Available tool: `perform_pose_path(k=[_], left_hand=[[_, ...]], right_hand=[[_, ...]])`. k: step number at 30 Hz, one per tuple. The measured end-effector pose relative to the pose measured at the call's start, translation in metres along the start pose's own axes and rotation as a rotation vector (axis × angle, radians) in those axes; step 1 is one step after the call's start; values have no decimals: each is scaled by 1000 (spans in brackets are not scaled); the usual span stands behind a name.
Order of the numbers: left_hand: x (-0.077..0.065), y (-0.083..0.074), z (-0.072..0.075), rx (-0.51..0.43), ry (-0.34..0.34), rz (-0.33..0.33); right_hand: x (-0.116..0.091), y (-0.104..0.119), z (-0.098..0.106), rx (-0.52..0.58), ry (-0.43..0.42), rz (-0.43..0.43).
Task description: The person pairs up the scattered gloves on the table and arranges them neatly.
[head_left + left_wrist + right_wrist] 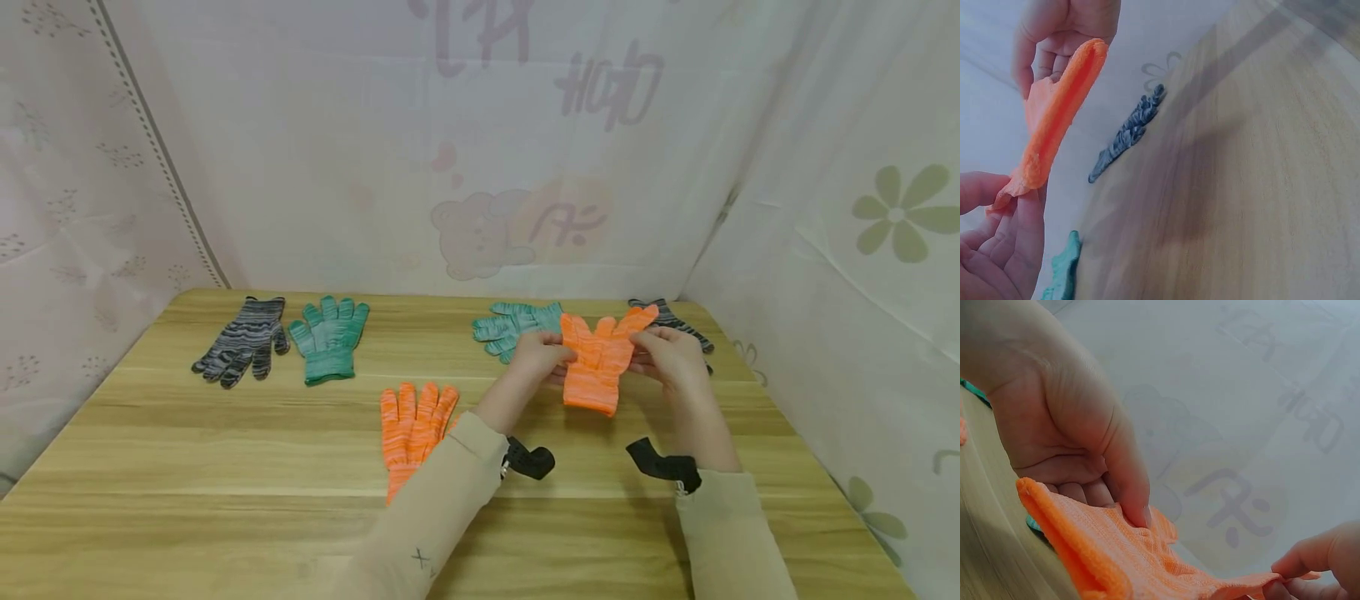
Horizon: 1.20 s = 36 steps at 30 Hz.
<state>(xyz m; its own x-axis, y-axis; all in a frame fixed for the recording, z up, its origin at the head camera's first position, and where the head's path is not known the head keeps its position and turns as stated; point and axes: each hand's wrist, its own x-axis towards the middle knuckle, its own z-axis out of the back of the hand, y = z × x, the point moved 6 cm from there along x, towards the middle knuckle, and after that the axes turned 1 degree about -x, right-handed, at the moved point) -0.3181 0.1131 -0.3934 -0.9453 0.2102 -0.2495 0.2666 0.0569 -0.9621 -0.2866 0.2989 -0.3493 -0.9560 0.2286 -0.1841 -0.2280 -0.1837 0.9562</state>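
Note:
An orange knit glove (596, 362) hangs above the table, its fingers upward and its cuff toward me. My left hand (534, 362) pinches its left edge between thumb and fingers. On the other edge my right hand (675, 358) grips it near the glove's fingers. The left wrist view looks at the folded cuff (1066, 119) of this glove, held between both hands. In the right wrist view, the left thumb presses on the orange fabric (1141, 550). A second orange glove (412, 429) lies on the table, partly hidden by my left sleeve.
A grey-black glove (243, 342) and a green glove (330, 342) lie at the table's back left. Behind my hands are another green glove (510, 325) and another grey-black one (678, 323), both partly covered. Printed curtains enclose the wooden table (225, 475).

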Motion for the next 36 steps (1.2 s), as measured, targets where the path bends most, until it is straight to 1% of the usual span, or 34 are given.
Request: perform_pose_path(k=[6,14,22,29,36], left_hand=[[-6,-6,6,0,29,-52],[-16,-17,15,-1,37,-80],[-26,-26,25,-10,84,-105],[-39,-32,37,-5,89,-132],[-53,-35,51,-25,113,-141]], right_hand=[[-3,4,-2,4,5,17],[-8,9,-8,4,30,48],[-16,18,-15,2,44,82],[-24,26,-24,16,71,131],[-29,28,-36,-16,105,160]])
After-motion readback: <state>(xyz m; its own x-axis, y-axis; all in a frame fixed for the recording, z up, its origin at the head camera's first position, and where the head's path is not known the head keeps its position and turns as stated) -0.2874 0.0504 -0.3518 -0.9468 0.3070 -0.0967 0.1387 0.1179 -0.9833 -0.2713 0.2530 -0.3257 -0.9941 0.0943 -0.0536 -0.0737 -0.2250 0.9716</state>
